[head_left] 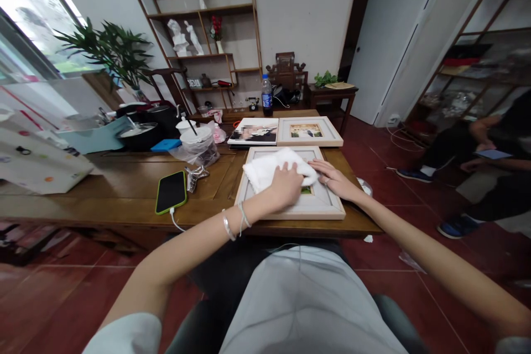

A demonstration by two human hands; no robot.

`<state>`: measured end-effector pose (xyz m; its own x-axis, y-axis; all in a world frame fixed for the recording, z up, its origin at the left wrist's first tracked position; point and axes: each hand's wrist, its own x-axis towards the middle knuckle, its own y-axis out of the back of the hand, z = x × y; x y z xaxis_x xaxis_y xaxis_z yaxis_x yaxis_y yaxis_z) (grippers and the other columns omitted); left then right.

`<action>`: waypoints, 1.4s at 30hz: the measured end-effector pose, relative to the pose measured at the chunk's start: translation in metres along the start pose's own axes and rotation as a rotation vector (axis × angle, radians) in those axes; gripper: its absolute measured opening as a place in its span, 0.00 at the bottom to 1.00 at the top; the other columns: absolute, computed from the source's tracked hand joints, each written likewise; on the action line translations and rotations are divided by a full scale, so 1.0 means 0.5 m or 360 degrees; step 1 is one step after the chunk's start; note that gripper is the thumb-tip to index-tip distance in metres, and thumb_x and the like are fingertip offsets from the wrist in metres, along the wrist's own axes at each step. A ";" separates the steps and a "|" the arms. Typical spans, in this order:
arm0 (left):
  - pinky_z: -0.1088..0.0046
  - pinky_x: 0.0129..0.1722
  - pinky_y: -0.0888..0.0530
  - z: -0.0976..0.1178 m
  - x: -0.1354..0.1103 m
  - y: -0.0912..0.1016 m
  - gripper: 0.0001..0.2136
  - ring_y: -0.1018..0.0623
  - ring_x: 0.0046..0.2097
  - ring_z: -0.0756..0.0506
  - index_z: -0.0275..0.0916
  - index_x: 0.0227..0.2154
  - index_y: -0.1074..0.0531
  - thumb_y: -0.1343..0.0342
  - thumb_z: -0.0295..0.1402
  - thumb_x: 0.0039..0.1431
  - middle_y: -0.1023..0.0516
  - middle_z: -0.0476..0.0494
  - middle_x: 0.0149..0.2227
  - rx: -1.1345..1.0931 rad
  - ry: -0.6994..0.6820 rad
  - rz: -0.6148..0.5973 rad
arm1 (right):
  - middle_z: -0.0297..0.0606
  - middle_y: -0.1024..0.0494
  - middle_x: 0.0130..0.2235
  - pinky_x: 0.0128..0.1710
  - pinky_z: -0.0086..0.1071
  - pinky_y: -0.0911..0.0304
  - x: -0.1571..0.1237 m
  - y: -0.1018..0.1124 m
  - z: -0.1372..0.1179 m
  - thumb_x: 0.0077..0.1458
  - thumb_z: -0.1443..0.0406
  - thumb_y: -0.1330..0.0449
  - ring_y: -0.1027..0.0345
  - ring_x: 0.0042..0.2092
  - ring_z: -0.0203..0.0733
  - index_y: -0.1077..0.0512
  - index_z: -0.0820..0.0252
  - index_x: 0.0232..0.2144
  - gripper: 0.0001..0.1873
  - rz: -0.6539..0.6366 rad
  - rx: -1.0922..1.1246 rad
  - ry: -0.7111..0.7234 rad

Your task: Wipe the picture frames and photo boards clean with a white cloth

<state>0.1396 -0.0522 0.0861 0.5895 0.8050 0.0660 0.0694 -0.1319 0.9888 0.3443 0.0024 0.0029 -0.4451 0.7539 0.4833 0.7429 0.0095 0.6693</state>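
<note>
White cloth (265, 170), crumpled, on pale picture frame (286, 213)

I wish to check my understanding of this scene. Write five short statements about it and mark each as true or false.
1. The left hand holds a white cloth down on the picture frame. True.
2. The right hand holds the water bottle. False: it lies flat on the picture frame; the water bottle stands far back on the table.
3. The phone in a green case has a cable plugged in. True.
4. The phone's screen is lit. False: it is dark.
5. Only one frame lies on the table. False: another frame lies behind it.
</note>
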 end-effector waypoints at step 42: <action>0.56 0.59 0.44 -0.147 0.058 -0.084 0.19 0.45 0.64 0.39 0.40 0.51 0.32 0.55 0.22 0.57 0.47 0.41 0.64 -0.0002 -0.0200 0.0307 | 0.34 0.34 0.58 0.63 0.48 0.57 0.018 0.016 -0.038 0.39 0.75 0.49 0.52 0.64 0.47 0.32 0.52 0.52 0.35 -0.0001 0.0203 -0.0178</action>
<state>0.0944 0.0193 0.0564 0.6874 0.6867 0.2367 -0.0553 -0.2755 0.9597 0.3366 -0.0035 0.0232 -0.3923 0.8223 0.4123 0.8032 0.0877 0.5892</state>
